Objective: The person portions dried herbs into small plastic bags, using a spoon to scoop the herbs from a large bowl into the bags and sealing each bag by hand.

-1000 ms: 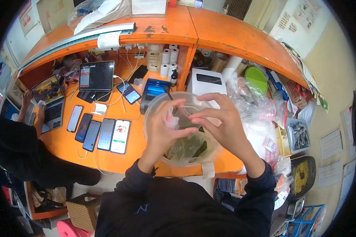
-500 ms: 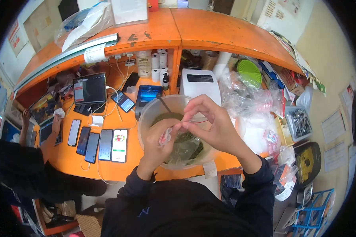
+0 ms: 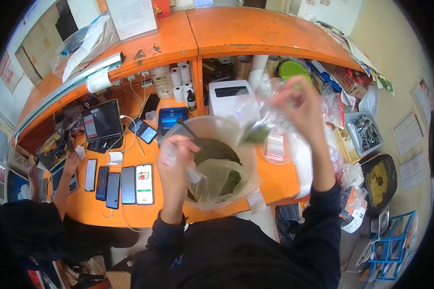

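Raised to the right of the big translucent tub, my right hand is closed on the top of a small clear plastic bag. Dark green flaky stuff fills the bag's bottom; motion blurs both. Over the tub's left side is my left hand, fingers curled around crumpled clear plastic. More green flakes lie in the tub, partly under a sheet of clear plastic. A dark handle leans out at the tub's back left.
Several phones lie left on the orange counter. Behind the tub stand a white printer and a blue-screened device. Right of it is a round container of packets. A co-worker's hand is at far left.
My hands, together over the tub before, are now apart. The right has swung up and right with the bag of green flakes; the left stays near the tub's left side. The view has shifted slightly.
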`<state>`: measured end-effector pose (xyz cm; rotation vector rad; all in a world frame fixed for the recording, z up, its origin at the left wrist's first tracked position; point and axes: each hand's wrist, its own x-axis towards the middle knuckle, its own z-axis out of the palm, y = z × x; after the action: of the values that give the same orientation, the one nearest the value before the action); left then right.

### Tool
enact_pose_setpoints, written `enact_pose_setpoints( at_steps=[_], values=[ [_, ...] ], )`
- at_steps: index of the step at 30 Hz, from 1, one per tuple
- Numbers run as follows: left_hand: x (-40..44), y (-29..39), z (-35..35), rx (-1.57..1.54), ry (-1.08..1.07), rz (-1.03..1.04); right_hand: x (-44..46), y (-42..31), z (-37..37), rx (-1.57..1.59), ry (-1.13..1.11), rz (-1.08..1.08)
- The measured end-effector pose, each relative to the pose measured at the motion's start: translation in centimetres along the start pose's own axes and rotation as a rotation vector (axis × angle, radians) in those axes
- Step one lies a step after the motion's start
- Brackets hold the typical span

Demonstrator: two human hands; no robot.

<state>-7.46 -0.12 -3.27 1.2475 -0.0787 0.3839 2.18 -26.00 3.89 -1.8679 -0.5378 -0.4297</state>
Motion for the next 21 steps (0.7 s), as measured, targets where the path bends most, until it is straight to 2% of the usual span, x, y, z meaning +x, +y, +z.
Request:
enact_pose_setpoints(
  at_steps=[3, 4, 7, 8, 9, 11, 13, 15, 18, 21],
  values=[
    [0.4, -0.9, -1.6, -0.601, 0.037, -0.278, 4.1, 5.5, -5.3, -0.407, 0.246, -0.035],
    [0.4, -1.3, -2.1, -0.668, 0.042, -0.321, 5.0, 7.5, -6.5, -0.467, 0.237, -0.015],
    [0.3, -1.8, -2.1, -0.609, 0.109, -0.355, 5.2, 17.1, -9.2, -0.669, 0.138, -0.002],
    [0.2, -1.6, -2.2, -0.748, 0.078, -0.375, 5.1, 19.0, -9.3, -0.736, 0.089, -0.012],
    [0.2, -1.7, -2.1, -0.715, 0.107, -0.367, 5.0, 18.9, -8.7, -0.795, 0.106, -0.05],
    [0.1, -1.7, -1.8, -0.64, 0.193, -0.328, 3.7, 17.7, -5.7, -0.882, 0.127, -0.152],
    [0.2, -1.5, -0.9, -0.594, 0.283, -0.23, 2.6, 9.4, 0.2, -0.296, -0.064, 0.039],
    [0.7, -1.8, -0.1, -0.496, 0.377, -0.134, -1.3, -2.2, 6.4, -0.21, -0.267, 0.172],
    [0.4, -1.1, 0.9, -0.446, 0.369, -0.046, -4.6, -6.0, 11.2, -0.102, -0.498, -0.125],
    [-0.1, -0.2, 1.0, -0.472, 0.344, -0.056, -4.4, -5.4, 12.7, 0.012, -0.554, 0.016]
  ],
)
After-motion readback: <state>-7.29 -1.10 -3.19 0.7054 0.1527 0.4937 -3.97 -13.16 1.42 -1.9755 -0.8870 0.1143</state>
